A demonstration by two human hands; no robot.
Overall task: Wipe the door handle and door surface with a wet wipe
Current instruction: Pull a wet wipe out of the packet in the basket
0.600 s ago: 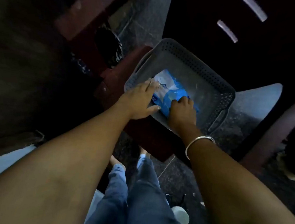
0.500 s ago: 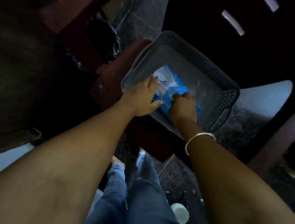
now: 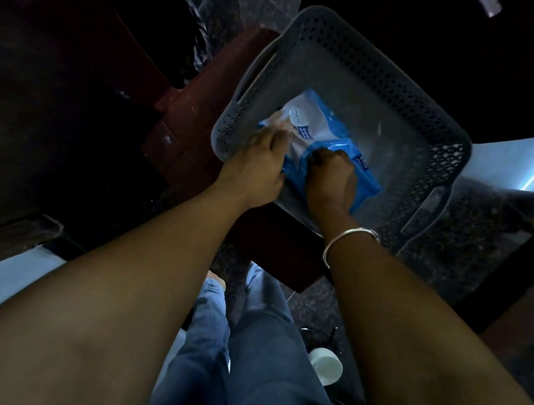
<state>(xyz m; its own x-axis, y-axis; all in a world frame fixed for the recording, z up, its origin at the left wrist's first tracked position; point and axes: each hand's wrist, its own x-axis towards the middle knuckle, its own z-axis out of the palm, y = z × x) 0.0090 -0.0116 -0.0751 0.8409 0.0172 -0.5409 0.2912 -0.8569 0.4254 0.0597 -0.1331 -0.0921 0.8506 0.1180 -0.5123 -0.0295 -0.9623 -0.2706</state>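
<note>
The pack (image 3: 322, 142) lay in the basket (image 3: 368, 65), toward 1 o'clock. The left hand (image 3: 256, 166) pressed flat on its 9 o'clock edge, and the right hand (image 3: 332, 175) held a narrow, pinching grip on its blue cover. A hard tug could rip it or slide the basket.

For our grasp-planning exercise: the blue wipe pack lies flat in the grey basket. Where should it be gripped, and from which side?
Probably grip the wipe pack across its narrow width, from above: it lies flat in the basket, whose walls block sideways approaches. The left hand and right hand touch it from above.
</note>
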